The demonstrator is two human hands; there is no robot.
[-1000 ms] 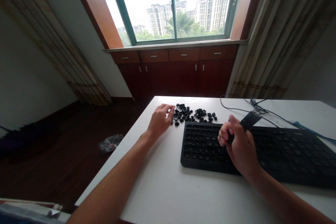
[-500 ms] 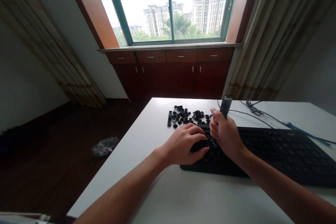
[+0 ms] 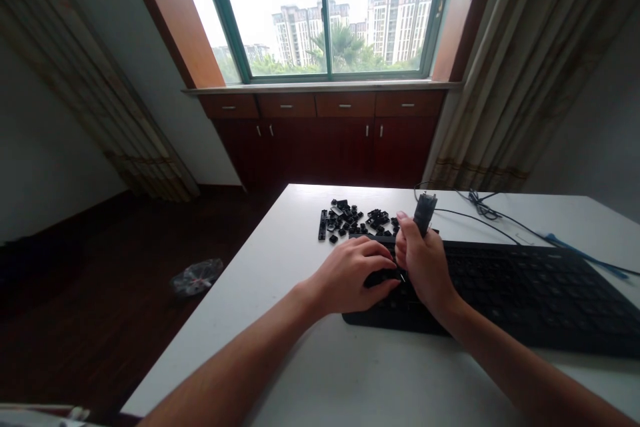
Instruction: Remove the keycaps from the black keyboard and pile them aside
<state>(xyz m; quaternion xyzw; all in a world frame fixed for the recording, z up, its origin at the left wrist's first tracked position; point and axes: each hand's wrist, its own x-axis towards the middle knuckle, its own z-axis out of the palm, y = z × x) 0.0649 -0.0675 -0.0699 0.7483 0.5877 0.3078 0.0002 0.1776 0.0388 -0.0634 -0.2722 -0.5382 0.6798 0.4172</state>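
The black keyboard (image 3: 530,287) lies along the right side of the table. Over its left end rests my left hand (image 3: 357,273), with thumb and forefinger apart on either side of a small spot among the keys. My right hand (image 3: 425,267) is closed in a fist round a black-handled tool (image 3: 425,210), held upright and slightly tilted. A thin metal tip shows below the fist, between my left fingertips at the keys; the exact contact is hidden. Just beyond the hands lie loose black keycaps (image 3: 345,217), with a long bar-shaped one (image 3: 323,225) at their left.
The white table (image 3: 295,267) has its left edge near my left forearm. Black cables (image 3: 483,207) and a blue cord (image 3: 585,253) lie behind the keyboard. On the dark floor sits a clear plastic bag (image 3: 197,278). A cabinet (image 3: 320,140) stands under the window.
My right hand and its tool have shifted slightly left and down, closer to my left fingers. My left hand has stayed almost in place.
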